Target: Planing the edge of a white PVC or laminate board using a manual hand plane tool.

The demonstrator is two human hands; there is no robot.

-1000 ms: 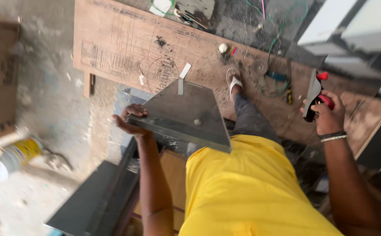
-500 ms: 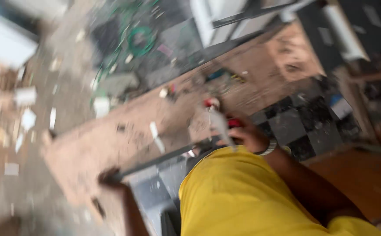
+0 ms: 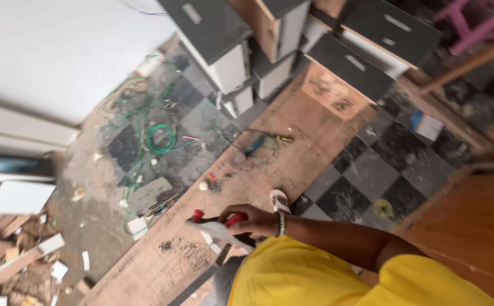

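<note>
Right hand (image 3: 252,220) wrapped tight around a red-and-black tool (image 3: 220,220), whose red handle ends poke out past the fingers, above a long brown board (image 3: 292,164) lying across the checkered floor (image 3: 366,175). A beaded bracelet (image 3: 281,223) circles the wrist, and the arm runs back to a yellow shirt (image 3: 315,277) filling the bottom of the view. A pale, pointed piece (image 3: 218,232) juts out just under the tool; whether it is part of the tool cannot be told. A dark panel edge (image 3: 201,280) slants below it. A sandalled foot (image 3: 279,200) rests on the board just beyond the hand. The left hand is out of view. Farther along the board lie a blue-handled screwdriver (image 3: 254,146) and loose green wire (image 3: 159,137) trailing onto the floor. Grey-fronted drawer units (image 3: 224,39) stand at the top, and broken wood scraps (image 3: 26,266) litter the floor at lower left.
</note>
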